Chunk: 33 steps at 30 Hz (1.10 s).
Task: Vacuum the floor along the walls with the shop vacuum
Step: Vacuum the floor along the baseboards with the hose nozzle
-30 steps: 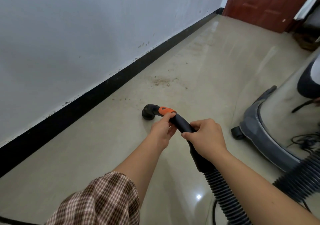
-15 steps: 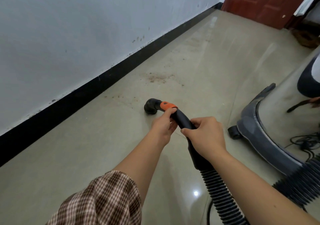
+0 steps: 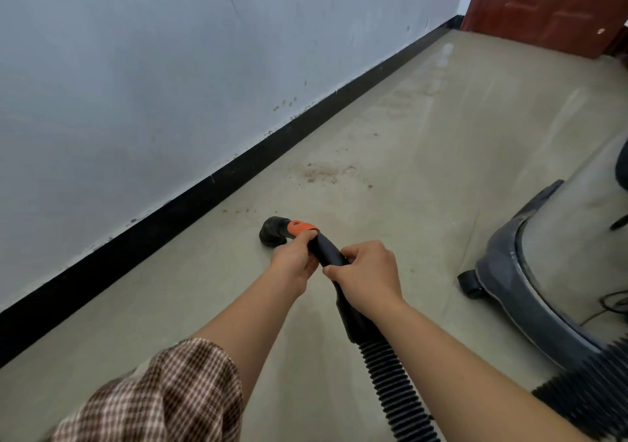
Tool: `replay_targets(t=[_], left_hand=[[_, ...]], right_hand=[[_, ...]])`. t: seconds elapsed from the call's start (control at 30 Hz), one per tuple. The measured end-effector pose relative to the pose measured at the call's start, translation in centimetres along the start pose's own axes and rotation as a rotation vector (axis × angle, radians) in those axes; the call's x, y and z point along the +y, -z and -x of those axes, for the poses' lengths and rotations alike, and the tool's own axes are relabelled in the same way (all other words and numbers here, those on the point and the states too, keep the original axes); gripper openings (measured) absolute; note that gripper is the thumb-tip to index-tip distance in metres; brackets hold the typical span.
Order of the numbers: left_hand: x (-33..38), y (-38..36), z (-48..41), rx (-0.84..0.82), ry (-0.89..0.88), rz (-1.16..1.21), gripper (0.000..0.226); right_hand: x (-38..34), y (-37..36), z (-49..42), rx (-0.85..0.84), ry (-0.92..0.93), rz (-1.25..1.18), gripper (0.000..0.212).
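Both hands grip the black vacuum hose handle [image 3: 328, 253]. My left hand [image 3: 293, 265] holds it just behind the orange collar [image 3: 300, 227]. My right hand [image 3: 365, 277] clasps it further back, above the ribbed hose [image 3: 394, 390]. The round black nozzle [image 3: 272, 231] points down at the beige floor, a short way out from the black baseboard [image 3: 204, 190]. Brown dirt specks [image 3: 319, 171] lie on the floor ahead of the nozzle. The shop vacuum's steel drum [image 3: 574, 237] on its grey wheeled base [image 3: 503, 271] stands at the right.
A pale grey wall [image 3: 136, 85] runs along the left, scuffed above the baseboard. A red-brown door [image 3: 543, 3] closes the far end. A thin black cable [image 3: 608, 302] lies by the vacuum base. A faint dust trail [image 3: 407, 98] runs along the floor toward the door.
The nozzle and both hands have advanced slightly along the wall toward the dirt patch. The grip on the hose handle is unchanged.
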<state>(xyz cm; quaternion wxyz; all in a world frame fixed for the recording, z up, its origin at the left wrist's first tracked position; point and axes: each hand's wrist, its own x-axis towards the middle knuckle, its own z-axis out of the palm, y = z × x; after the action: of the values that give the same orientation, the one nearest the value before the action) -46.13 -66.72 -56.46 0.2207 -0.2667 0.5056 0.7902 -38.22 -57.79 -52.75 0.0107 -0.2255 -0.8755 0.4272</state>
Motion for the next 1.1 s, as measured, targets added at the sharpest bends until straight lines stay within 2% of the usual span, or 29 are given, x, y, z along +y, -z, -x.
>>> replay_targets(t=[0.2, 0.37, 0.5, 0.63, 0.97, 1.1], left_hand=[[2.6, 0.3, 1.5, 0.100, 0.028, -0.086, 0.017], [3.7, 2.1, 0.0, 0.086, 0.024, -0.106, 0.018], [3.4, 2.9, -1.6, 0.095, -0.012, -0.057, 0.020], [3.8, 4.0, -3.0, 0.070, -0.032, 0.005, 0.010], [6.0, 7.3, -4.8, 0.070, -0.062, 0.122, 0.018], [6.7, 8.3, -5.4, 0.079, -0.077, 0.116, 0.020]], right_hand=[[-1.5, -0.3, 0.1, -0.062, -0.004, -0.031, 0.015], [-2.4, -1.8, -1.1, -0.087, -0.001, -0.036, 0.027], [-2.4, -2.9, -2.2, -0.064, 0.020, -0.005, 0.018], [-3.4, -3.9, -2.7, -0.043, 0.051, 0.013, 0.022], [-6.0, -7.9, -3.2, -0.054, 0.083, -0.001, 0.011], [-6.1, -9.6, -3.2, -0.047, 0.090, -0.029, 0.017]])
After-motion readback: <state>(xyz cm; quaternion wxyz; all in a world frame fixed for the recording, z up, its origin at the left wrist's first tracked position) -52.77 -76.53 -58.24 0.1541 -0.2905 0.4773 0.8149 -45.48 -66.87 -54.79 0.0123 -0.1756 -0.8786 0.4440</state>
